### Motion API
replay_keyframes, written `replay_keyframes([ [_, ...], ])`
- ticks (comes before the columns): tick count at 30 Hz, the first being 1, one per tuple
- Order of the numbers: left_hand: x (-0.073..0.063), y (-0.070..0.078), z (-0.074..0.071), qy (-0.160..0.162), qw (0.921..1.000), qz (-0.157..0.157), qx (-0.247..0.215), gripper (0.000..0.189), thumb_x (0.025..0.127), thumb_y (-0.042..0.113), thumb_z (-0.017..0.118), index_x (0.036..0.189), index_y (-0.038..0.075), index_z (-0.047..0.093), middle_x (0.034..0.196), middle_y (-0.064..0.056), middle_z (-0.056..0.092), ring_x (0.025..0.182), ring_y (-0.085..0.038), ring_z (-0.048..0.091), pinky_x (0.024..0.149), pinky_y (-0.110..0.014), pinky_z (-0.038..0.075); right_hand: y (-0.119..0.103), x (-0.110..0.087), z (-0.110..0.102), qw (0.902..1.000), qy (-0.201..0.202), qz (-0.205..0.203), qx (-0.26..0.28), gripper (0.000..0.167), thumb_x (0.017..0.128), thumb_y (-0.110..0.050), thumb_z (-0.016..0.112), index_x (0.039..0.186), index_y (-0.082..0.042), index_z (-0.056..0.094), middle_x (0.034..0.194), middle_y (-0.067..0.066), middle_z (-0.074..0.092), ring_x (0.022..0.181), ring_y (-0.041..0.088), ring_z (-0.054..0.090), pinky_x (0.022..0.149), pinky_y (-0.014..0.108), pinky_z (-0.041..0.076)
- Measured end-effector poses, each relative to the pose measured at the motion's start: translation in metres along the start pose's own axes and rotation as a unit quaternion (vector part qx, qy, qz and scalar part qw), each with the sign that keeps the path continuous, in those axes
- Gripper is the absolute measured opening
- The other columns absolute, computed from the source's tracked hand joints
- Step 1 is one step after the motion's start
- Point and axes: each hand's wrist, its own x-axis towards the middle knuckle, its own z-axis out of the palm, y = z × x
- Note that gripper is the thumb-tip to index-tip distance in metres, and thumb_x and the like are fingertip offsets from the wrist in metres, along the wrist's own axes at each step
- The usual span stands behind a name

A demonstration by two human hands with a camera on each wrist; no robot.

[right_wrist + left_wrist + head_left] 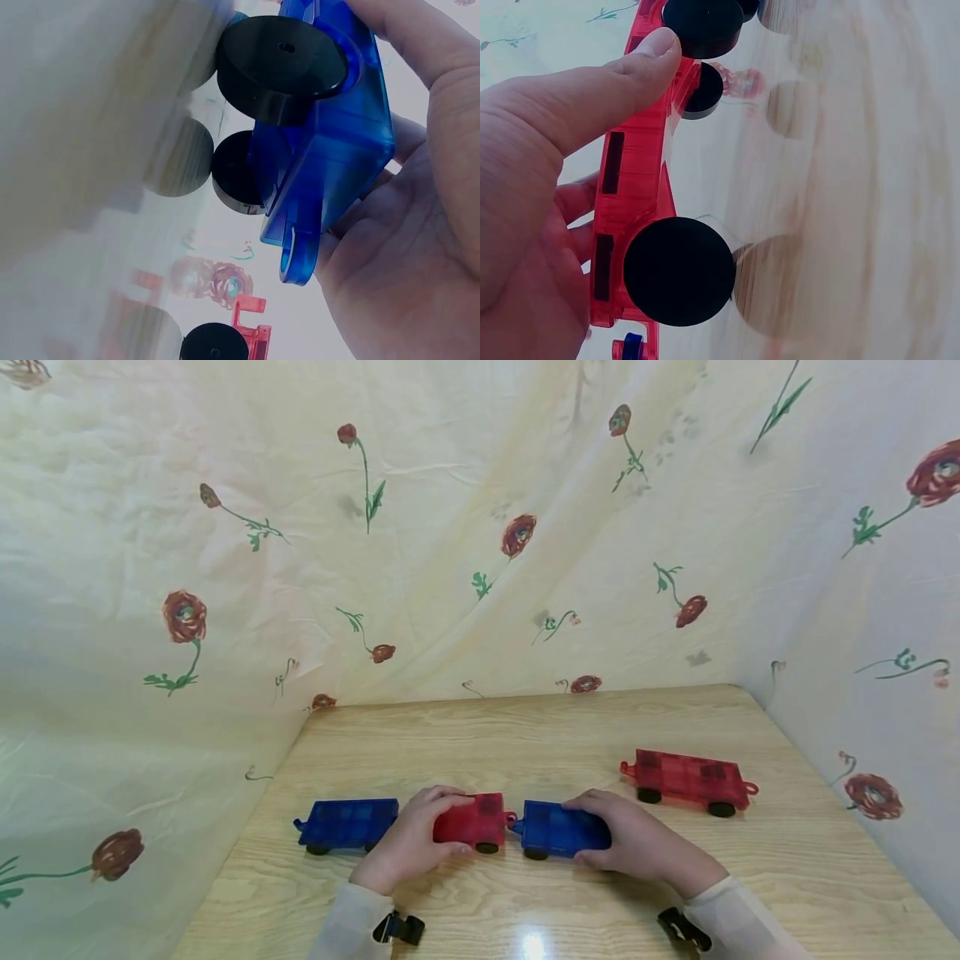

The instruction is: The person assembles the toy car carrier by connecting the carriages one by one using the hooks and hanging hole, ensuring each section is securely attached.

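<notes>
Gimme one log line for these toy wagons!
left hand: grips red wagon | right hand: grips blue wagon | other red wagon: untouched

R hand point(409, 232) gripped a blue car point(349, 135), thumb point(420, 37) along one side, other fingers point(409, 135) partly hidden behind. Two blk wheels point(281, 67) showed under it, each meeting its reflection point(180, 157) in the shiny tabletop point(82, 120), blurry on view's L side. Blue loop point(298, 259) stuck out of car's end. Bottom edge: cut-off pt of a red car point(259, 341) w/ one blk wheel, apart from the blue one. Bkgd: pale cloth point(231, 285) w/ flower print.
</notes>
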Motion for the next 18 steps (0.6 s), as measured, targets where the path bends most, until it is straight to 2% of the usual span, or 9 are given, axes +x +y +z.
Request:
replay_keyframes([
  [8, 0.0006, -0.0021, 0.0010, -0.010, 0.9999, 0.003, 0.004, 0.067, 0.085, 0.043, 0.086, 0.147, 0.036, 0.060, 0.147, 0.015, 0.050, 0.141, -0.020, 0.044, 0.110, -0.049, 0.048, 0.0000, 0.0013, 0.0011, 1.0000, -0.006, -0.007, -0.002, 0.070, 0.086, -0.051, 0.085, 0.145, -0.021, 0.062, 0.142, 0.005, 0.059, 0.126, 0.028, 0.058, 0.100, 0.053, 0.053],
  [18, 0.0022, -0.0067, 0.0031, -0.017, 0.9998, 0.004, 0.007, 0.067, 0.085, 0.047, 0.085, 0.147, 0.042, 0.058, 0.150, 0.015, 0.049, 0.143, -0.021, 0.042, 0.112, -0.051, 0.046, 0.0013, 0.0014, 0.0019, 0.9998, -0.008, -0.016, 0.002, 0.069, 0.087, -0.052, 0.084, 0.145, -0.022, 0.062, 0.143, 0.003, 0.059, 0.128, 0.028, 0.057, 0.102, 0.054, 0.052],
])
